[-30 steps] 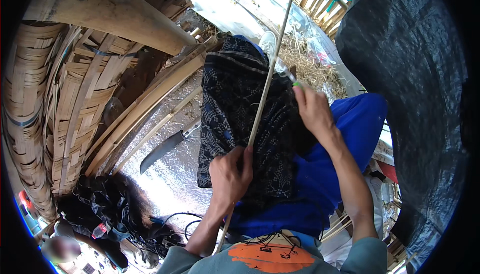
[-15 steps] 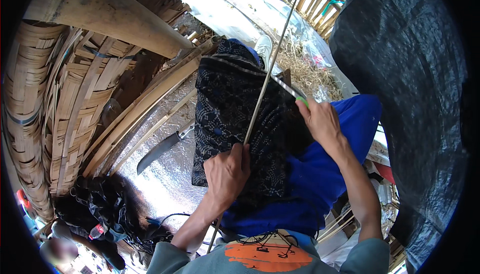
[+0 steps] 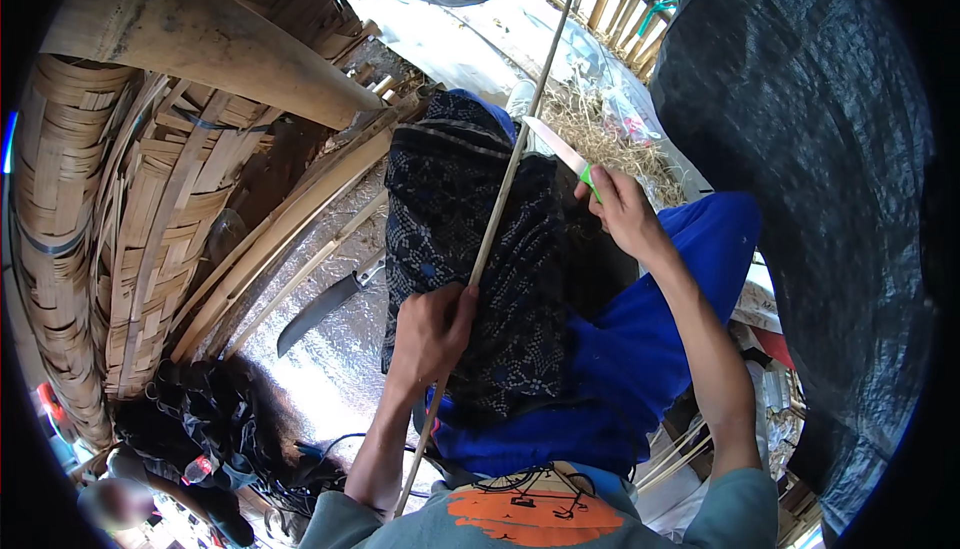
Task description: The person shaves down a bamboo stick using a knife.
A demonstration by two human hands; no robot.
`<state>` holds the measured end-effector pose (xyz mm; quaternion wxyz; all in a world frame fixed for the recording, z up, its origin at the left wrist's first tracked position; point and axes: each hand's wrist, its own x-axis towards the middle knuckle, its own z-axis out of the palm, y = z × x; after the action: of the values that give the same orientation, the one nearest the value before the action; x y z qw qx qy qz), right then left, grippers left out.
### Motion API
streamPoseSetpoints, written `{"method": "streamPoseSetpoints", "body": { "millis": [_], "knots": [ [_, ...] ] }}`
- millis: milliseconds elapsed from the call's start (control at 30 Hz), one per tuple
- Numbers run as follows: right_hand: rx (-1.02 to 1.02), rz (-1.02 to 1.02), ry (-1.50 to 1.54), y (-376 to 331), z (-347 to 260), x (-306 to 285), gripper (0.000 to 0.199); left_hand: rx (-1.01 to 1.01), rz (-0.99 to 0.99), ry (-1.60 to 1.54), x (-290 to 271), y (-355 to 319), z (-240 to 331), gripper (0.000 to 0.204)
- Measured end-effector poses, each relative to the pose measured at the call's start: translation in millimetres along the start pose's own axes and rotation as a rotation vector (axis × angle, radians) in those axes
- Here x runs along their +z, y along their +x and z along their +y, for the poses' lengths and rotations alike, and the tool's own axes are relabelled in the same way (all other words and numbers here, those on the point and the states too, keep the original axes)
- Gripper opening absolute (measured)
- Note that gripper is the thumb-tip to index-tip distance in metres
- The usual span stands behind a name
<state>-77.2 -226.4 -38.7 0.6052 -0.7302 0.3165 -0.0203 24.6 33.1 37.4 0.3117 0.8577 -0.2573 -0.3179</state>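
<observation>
A long thin bamboo strip (image 3: 505, 194) is lying lengthwise over the person's lap, running from the near lower edge of the view up and away to the far side. It is resting on a dark patterned cloth (image 3: 470, 249) that is draped over the raised knee; judging by its position, the cloth is serving as padding between the strip and the leg in blue trousers (image 3: 640, 349).

The left hand (image 3: 432, 329) is closing fully around the strip at its near part, fingers wrapped and thumb pressing, apparently pinning it to the cloth so that it is kept steady. The right hand (image 3: 622, 211) is gripping tightly the green handle of a small knife (image 3: 560, 151). The pale blade is pointing left and away, its tip lying just beside the strip, though whether it is touching cannot be told. The blade is angling away from the body, which appears the safer direction for a cutting stroke.

To the left, on the shiny silver mat (image 3: 330, 369), a larger dark-bladed knife (image 3: 325, 304) is lying within reach. Further left, woven bamboo baskets (image 3: 70, 209) are curving along the edge, with loose flat slats (image 3: 290, 219) leaning beside them and a thick bamboo pole (image 3: 200, 39) crossing above. A dark bundle (image 3: 200, 419) is sitting at the near left. Dry straw (image 3: 610, 139) is lying at the far side, and a black plastic sheet (image 3: 800, 149) is hanging on the right.
</observation>
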Motion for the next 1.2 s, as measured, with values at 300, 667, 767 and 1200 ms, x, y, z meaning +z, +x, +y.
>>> {"method": "streamPoseSetpoints", "body": {
  "millis": [300,667,767,1200],
  "knots": [
    [-0.327,0.084,-0.307,17,15,27,0.024,-0.001,0.0,-0.12,-1,-1,-18,0.038],
    [-0.232,0.067,-0.343,1,1,39,0.031,-0.246,-0.196,-0.44,-8,0,-25,0.045],
    [-0.087,-0.066,-0.286,-6,-15,28,0.04,-0.111,-0.133,-0.331,-2,-6,-27,0.043],
    [-0.033,0.009,-0.109,-27,10,28,0.037,0.082,-0.023,0.166,-8,-31,-3,0.018]
  ]
}}
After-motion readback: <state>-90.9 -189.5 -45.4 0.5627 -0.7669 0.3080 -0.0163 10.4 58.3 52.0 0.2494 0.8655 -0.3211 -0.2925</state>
